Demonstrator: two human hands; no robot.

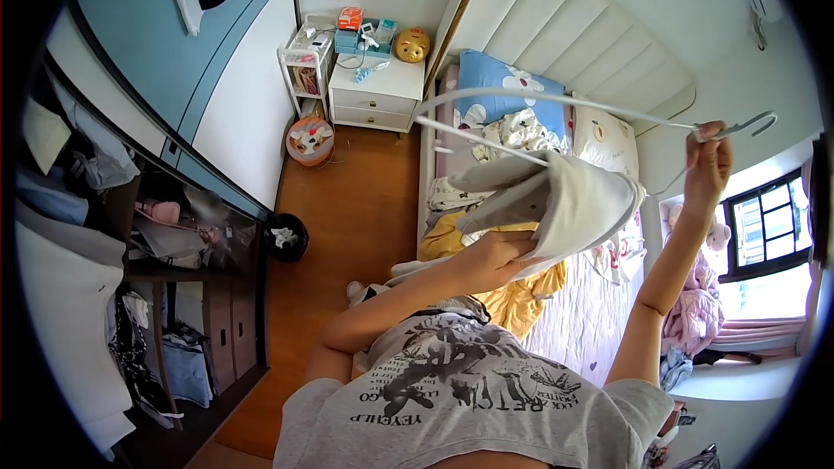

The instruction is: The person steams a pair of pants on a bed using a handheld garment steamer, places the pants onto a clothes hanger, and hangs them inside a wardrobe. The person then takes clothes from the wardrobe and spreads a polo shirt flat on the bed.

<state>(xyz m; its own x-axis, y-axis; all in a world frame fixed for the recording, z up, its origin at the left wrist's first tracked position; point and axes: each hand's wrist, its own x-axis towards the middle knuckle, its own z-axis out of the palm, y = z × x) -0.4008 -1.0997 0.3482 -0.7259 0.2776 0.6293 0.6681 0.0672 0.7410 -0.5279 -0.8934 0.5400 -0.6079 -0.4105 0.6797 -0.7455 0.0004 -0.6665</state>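
My right hand (711, 156) is raised, its fingers closed on the neck of a white hanger (591, 104), just below the hook. A light grey-white garment (591, 208) hangs over one side of the hanger, whose other end sticks out bare to the left. Lower down, my left hand (499, 260) has its fingers closed on the garment's edge. Behind the garment is the bed (573, 330), with a yellow cloth (521, 304) lying on it.
An open wardrobe (234, 321) with hanging clothes stands at the left. A black bin (287, 237) and an orange basket (310, 141) are on the floor. A white nightstand (375, 91) stands beside the bed. Pink bedding (695, 313) lies near the window.
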